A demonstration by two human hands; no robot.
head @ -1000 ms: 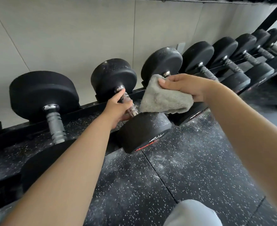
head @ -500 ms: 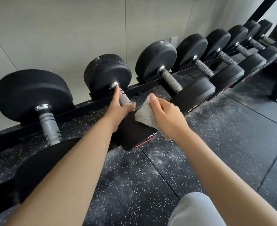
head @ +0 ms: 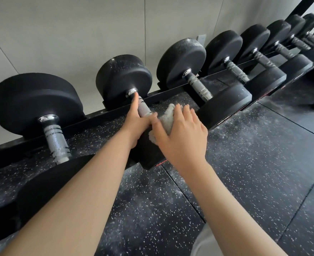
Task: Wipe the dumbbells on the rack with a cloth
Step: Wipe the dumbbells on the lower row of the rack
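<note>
Right hand point(head: 182, 139) lies flat, fingers spread, pressing a grey terry cloth point(head: 164, 118) onto the near head of a black rubber dumbbell point(head: 123, 78), second from left on the black steel rack point(head: 100, 115). Left hand point(head: 136, 124) grips its knurled steel handle point(head: 143, 108). Step: wiping the near head. Next, judged: the handle, which needs the left hand released.

Black rack point(head: 93, 118) with dumbbells point(head: 182, 61)
</note>
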